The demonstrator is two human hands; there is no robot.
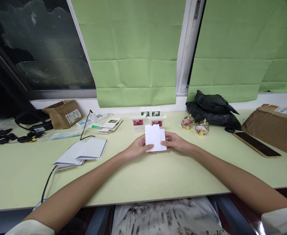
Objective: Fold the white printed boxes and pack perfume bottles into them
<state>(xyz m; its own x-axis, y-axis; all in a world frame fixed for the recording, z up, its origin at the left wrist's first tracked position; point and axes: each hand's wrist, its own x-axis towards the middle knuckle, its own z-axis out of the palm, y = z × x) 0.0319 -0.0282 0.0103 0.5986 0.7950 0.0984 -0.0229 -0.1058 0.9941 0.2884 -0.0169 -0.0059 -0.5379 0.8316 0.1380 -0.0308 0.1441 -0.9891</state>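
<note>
A small white paper box, flat-looking with stepped flaps at its top, is held upright over the middle of the table. My left hand grips its left edge, thumb across the front. On the right edge, my right hand pinches it the same way, fingers behind. Just beyond stand two small boxes with red flower pictures, a left one and a right one, their tops apparently open. Behind them are two white boxes with green-and-white pictures. The held box hides part of the right red-flower box.
Flattened white boxes lie at left near a black cable; more printed ones lie behind. Further back sits an open cardboard box. At right are two ornate round bottles, black bags, a phone and a brown parcel.
</note>
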